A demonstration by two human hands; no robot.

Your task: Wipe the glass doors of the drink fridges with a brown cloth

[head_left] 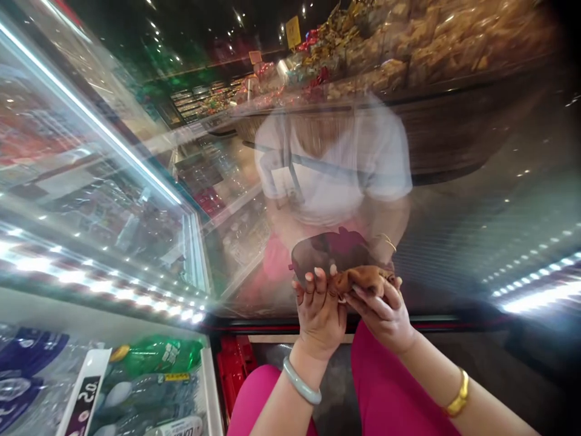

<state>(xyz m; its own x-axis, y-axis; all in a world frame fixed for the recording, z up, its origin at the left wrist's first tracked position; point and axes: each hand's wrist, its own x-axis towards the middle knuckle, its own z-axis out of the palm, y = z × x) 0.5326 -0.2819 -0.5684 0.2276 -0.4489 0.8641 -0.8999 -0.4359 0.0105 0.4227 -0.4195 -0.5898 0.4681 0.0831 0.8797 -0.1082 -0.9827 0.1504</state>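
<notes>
A crumpled brown cloth [363, 280] is bunched in my right hand [385, 315], pressed up to the dark glass pane [454, 242] in front of me. My right fingers are bent around it, and a gold bracelet circles that wrist. Just beside it is my left hand [320, 318], its fingers stretched upward near the glass and its thumb side close to the cloth. Whether the left palm touches the glass I cannot tell. A pale bangle [302, 381] sits on my left wrist. My reflection in a white top shows in the pane.
To the left, a lit cooler holds a green bottle [163, 354], several clear bottles and a price strip [84, 393]. Bright light strips [68, 275] run above them. A red part [236, 363] stands by the cooler's edge. Shelves with goods reflect in the glass.
</notes>
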